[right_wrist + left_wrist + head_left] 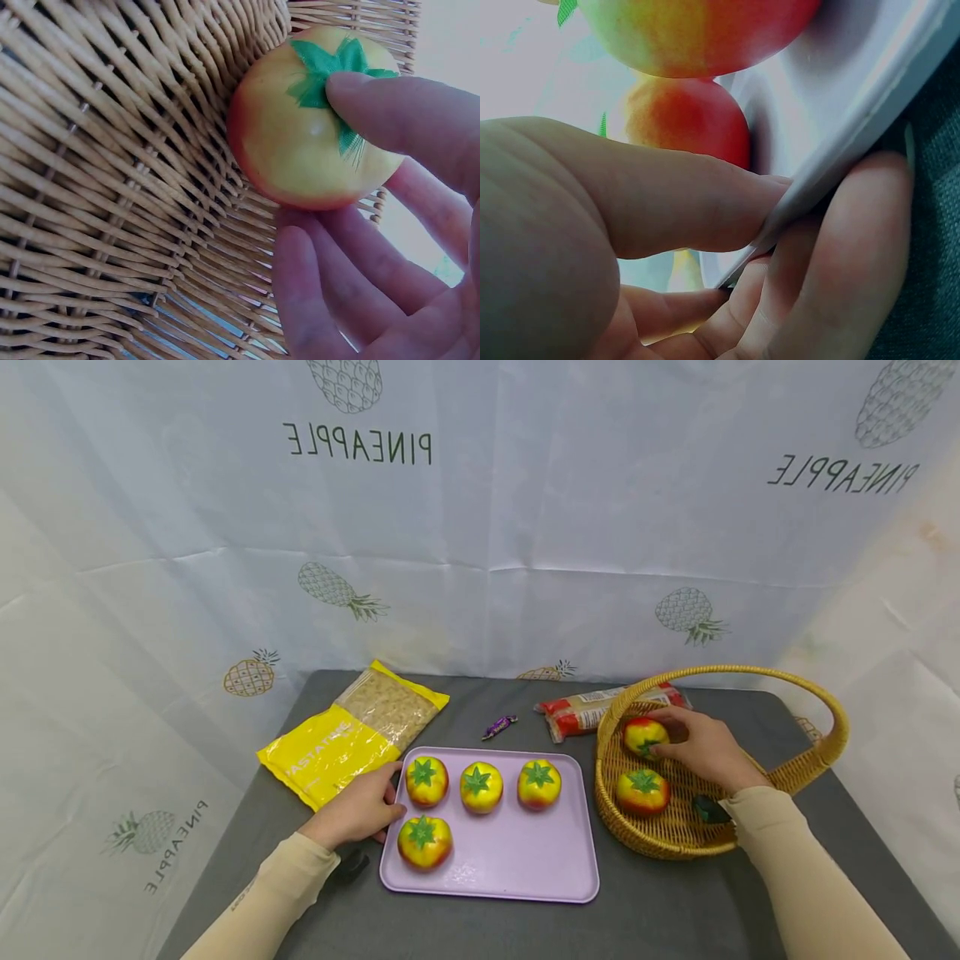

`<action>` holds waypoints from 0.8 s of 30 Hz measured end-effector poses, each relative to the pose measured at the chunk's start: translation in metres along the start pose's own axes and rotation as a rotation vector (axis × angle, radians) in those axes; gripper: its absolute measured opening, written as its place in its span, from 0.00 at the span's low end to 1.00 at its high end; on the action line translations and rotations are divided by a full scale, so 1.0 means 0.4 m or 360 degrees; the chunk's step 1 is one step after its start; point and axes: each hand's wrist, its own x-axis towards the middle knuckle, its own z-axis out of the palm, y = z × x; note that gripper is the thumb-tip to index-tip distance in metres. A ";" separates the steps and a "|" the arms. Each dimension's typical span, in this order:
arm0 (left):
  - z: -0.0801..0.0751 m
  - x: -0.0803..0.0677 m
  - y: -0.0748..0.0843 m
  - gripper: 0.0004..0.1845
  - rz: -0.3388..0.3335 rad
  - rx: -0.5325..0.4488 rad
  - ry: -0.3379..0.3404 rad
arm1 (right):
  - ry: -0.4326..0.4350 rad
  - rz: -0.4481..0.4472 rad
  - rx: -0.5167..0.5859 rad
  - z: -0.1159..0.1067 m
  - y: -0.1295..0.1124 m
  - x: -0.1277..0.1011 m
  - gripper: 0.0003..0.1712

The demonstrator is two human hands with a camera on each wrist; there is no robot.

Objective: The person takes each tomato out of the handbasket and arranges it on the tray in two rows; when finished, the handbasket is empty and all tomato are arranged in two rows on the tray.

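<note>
The right hand (705,746) is pinching a round fruit (642,735) between thumb and fingers (300,270), inside the basket (648,839) at frame right. Leftward, the tray (517,860) is lying lower centre, the left hand (358,810) gripping its left edge.

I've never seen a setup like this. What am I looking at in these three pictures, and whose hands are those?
No machine is at work here: one person is using two bare hands. The wide picture comes from a camera worn on the head, looking forward and down; the two close-ups come from cameras on the wrists.

On the grey table lie a yellow bag, a small purple-wrapped sweet, a red-and-clear packet, a lilac tray carrying four red-and-yellow fruits, and a wicker basket.

The left hand pinches the tray's left edge. The right hand holds a similar fruit at the basket, where another one lies inside.
</note>
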 end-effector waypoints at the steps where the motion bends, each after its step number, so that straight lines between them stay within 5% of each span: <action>1: 0.000 0.000 0.000 0.42 -0.0001 0.0000 0.0000 | -0.0004 0.0003 -0.0001 -0.003 -0.001 -0.001 0.37; 13: 0.000 -0.005 -0.006 0.41 0.0009 -0.0002 0.0011 | -0.0011 0.0005 0.0020 -0.045 -0.067 -0.051 0.43; 24: -0.002 0.000 0.004 0.42 0.0012 0.0024 0.0005 | 0.0068 -0.0043 0.0050 -0.055 -0.175 -0.162 0.41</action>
